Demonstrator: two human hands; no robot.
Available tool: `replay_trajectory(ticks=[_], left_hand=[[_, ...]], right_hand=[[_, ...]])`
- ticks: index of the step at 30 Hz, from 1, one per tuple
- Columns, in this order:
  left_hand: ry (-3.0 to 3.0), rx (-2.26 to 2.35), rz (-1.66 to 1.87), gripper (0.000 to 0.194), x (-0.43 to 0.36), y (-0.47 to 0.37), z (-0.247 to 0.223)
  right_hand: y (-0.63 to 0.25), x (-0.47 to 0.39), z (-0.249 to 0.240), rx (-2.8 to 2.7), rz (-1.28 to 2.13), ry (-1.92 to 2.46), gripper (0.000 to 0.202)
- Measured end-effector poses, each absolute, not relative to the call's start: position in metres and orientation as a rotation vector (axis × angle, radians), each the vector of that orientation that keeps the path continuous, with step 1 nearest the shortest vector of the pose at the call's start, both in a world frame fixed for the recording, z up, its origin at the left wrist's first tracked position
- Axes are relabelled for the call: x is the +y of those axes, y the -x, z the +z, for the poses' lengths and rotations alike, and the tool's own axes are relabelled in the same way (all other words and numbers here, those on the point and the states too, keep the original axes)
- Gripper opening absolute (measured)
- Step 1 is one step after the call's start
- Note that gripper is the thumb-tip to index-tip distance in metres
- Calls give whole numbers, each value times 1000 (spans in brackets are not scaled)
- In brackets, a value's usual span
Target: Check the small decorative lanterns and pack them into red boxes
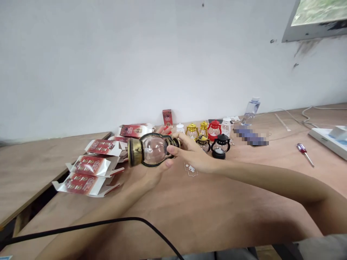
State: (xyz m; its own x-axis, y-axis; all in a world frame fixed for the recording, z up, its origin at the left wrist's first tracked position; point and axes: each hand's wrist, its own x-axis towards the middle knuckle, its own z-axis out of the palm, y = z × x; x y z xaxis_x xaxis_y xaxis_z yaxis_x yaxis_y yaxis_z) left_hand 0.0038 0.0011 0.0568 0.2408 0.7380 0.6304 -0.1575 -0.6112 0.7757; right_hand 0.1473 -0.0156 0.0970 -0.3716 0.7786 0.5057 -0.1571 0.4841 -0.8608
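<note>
Nearest, a thin black cable [130,219] loops across the near left part of the brown tabletop [189,216]. Both hands are engaged on one item: an antique-gold and black lantern [155,150] with a clear rounded globe, held above the tabletop, left of its middle, nearly sideways, base toward the left edge. The left hand [154,176] grasps it from beneath and behind; the right hand [195,155] grips the top end, thumb across it. Along the left edge lie overlapping red-and-white printed cardboard cartons [84,183], flaps open. Toward the right edge lies a red-handled metal screwdriver [305,155], with a white box-shaped unit [322,139] just beyond. Farther back, a black lantern [220,148] and a black-and-gold lantern [202,144] stand upright; behind them stand two gold lanterns [192,130], a red lantern [214,130] and a white lantern [225,129]. A blurred bluish oblong [249,135] lies to their right. Near the far edge are an upright red printed box [167,117] and a leaning clear plastic bottle [251,111], before the pale wall [135,65]
</note>
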Motion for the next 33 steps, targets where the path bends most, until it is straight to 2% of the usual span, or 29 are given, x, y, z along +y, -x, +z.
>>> replay_trajectory(ticks=[4, 7, 10, 13, 20, 24, 28, 33], left_hand=[[-1596, 531, 1516, 52, -2, -1, 63], [-1639, 751, 1512, 48, 8, 11, 50], [-1839, 948, 1448, 50, 22, 18, 25], [-1968, 939, 1384, 45, 29, 15, 2], [-2104, 1010, 1393, 44, 33, 8, -12], [-2193, 939, 1380, 41, 35, 7, -6], [-2357, 780, 1317, 46, 39, 4, -1], [-2414, 726, 1291, 50, 42, 5, -5]], right_hand=[[-157, -19, 70, -1814, 983, 729, 31], [-181, -25, 35, -2030, 536, 1015, 37], [-201, -33, 2, -2286, 114, 1116, 36], [-206, -37, -13, -2287, -53, 1221, 38], [-188, -22, -11, -2216, -74, 1377, 34], [-184, -11, -12, -2164, 61, 1428, 21], [-187, -8, -15, -2041, 151, 1464, 10], [-191, -12, -15, -1982, 246, 1323, 15]])
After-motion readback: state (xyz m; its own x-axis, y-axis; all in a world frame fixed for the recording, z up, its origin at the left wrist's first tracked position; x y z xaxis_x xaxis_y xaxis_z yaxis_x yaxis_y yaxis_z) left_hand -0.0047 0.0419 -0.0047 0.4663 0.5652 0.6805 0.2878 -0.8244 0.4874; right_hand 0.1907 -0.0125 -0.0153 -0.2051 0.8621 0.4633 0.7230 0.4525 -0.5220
